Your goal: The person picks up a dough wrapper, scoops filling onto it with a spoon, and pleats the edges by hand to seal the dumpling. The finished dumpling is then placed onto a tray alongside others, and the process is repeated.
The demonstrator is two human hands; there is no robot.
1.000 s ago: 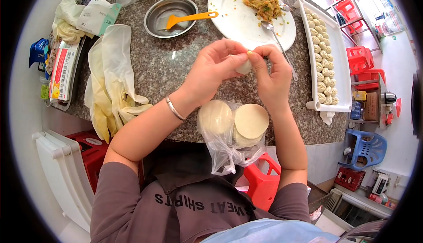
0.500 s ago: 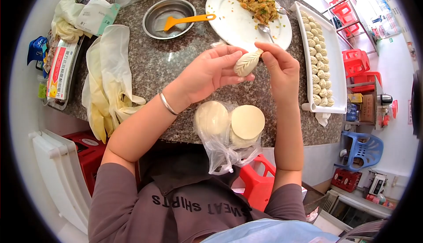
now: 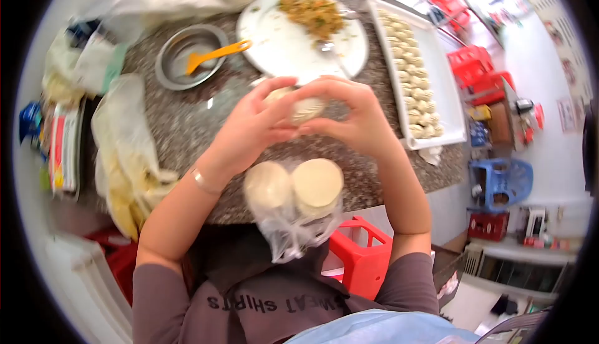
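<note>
A pale pleated dumpling (image 3: 307, 111) is held between my two hands above the counter. My left hand (image 3: 259, 116) curls around its left side, partly covering it. My right hand (image 3: 349, 110) grips its right side with thumb and fingers. Just below lie two stacks of round dough wrappers, the left one (image 3: 268, 183) in a clear plastic bag and the right one (image 3: 317, 185) uncovered on top. Beyond my hands stands a white plate (image 3: 268, 41) with chopped filling (image 3: 315, 14) and a spoon. A white tray (image 3: 446, 94) on the right holds rows of pleated dumplings (image 3: 412, 72).
On the left are a metal bowl (image 3: 165, 63) with an orange scraper (image 3: 215, 56), plastic gloves (image 3: 121, 150) and a box (image 3: 62, 147). A red stool (image 3: 365, 260) stands under the counter edge. A blue chair (image 3: 502, 182) is at the right.
The view has shifted, so the counter items appear further left. My right hand has moved from the dumpling's tip to around its side, and the dumpling has turned between my hands.
</note>
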